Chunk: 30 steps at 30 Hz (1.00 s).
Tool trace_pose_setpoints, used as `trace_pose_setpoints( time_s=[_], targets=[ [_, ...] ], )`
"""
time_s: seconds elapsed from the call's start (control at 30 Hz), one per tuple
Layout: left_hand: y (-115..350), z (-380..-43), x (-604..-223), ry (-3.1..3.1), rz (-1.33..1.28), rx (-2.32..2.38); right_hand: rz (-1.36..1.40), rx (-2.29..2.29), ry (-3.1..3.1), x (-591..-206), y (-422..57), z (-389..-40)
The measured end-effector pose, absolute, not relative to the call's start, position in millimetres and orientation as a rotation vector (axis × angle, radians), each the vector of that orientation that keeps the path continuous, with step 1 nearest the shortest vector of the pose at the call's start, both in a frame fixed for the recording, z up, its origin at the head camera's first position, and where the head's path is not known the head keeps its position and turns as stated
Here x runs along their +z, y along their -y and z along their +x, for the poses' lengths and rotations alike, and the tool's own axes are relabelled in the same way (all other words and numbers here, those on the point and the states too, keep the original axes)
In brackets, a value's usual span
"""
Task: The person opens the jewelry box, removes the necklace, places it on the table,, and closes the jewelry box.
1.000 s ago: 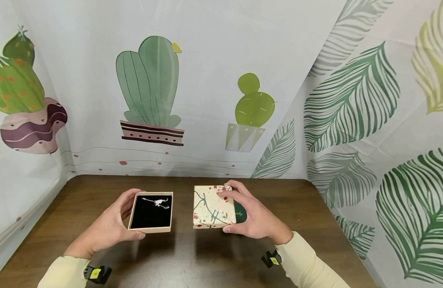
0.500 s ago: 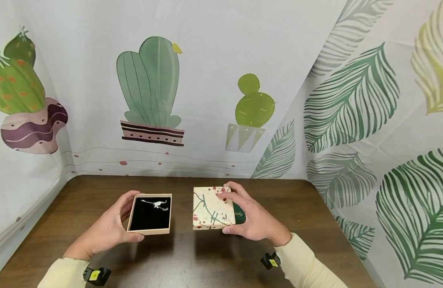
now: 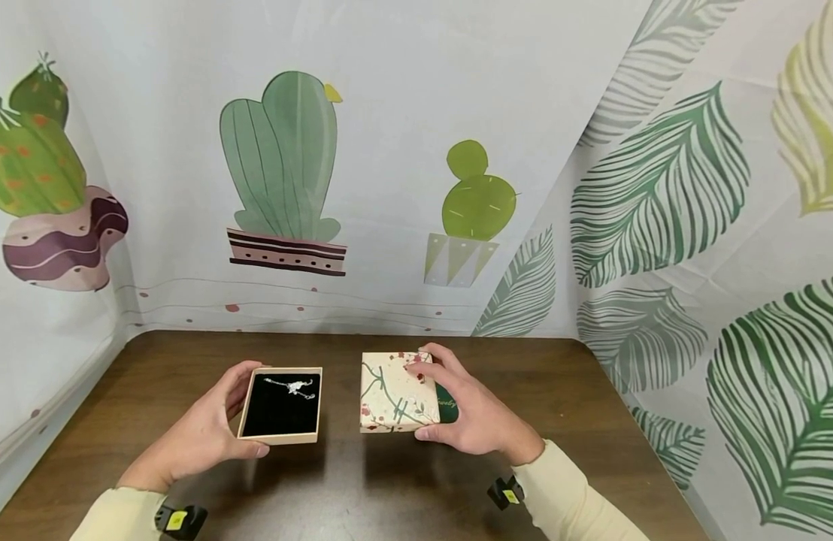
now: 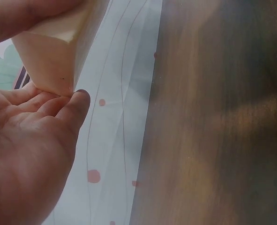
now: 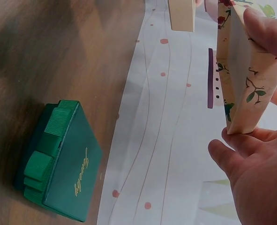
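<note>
My left hand [image 3: 203, 428] grips a small cream jewelry box bottom [image 3: 291, 438] by its left side, thumb at the near edge and fingers at the far one. On its black insert lies a silver chain with a pendant-like piece [image 3: 297, 388]. My right hand [image 3: 480, 413] holds the matching lid [image 3: 389, 391], printed with branches and red blossoms, by its right side. In the right wrist view the lid [image 5: 255, 93] shows its hollow underside. Both box parts are off the table, level and apart. The left wrist view shows just the bottom's plain wall [image 4: 49, 63].
A dark green box [image 5: 72, 164] with a ribbed ribbon bow and gold lettering stands on the brown wooden table [image 3: 349, 496], partly hidden behind my right hand in the head view. A cloth printed with cacti and leaves [image 3: 389, 150] hangs along the table's far edge.
Both hands, with the box bottom and the lid, have shifted slightly left and lower in the head view. Neither hold has changed.
</note>
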<state>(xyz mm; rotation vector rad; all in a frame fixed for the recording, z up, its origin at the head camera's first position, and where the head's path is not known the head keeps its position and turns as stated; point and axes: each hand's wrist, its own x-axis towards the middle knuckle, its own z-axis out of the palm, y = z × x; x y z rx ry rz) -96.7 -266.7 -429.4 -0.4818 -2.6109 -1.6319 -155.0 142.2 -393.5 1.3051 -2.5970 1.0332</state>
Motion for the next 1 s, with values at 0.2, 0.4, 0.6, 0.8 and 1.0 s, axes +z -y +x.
trace_pose_setpoints(
  time_s=[0.2, 0.4, 0.6, 0.8, 1.0],
  targets=[
    [266.8, -96.2, -429.1, 2.606, -0.482, -1.638, 1.305, 1.033, 2.584, -395.4, -141.6, -154.6],
    [266.8, -95.8, -429.6, 2.616, -0.467, -1.631, 1.282, 1.052, 2.619, -395.7, -140.6, -153.6],
    [267.5, -95.7, -431.2, 2.611, -0.481, -1.63, 1.272, 1.047, 2.636, -396.6, -140.0, -153.9],
    [268.2, -96.4, -433.8, 2.617, -0.475, -1.654, 1.284, 1.04, 2.619, -395.9, -139.5, -154.5],
    [268.4, -97.4, -437.2, 2.62, -0.476, -1.708, 1.29, 1.019, 2.612, -396.3, -139.3, -154.6]
  ],
)
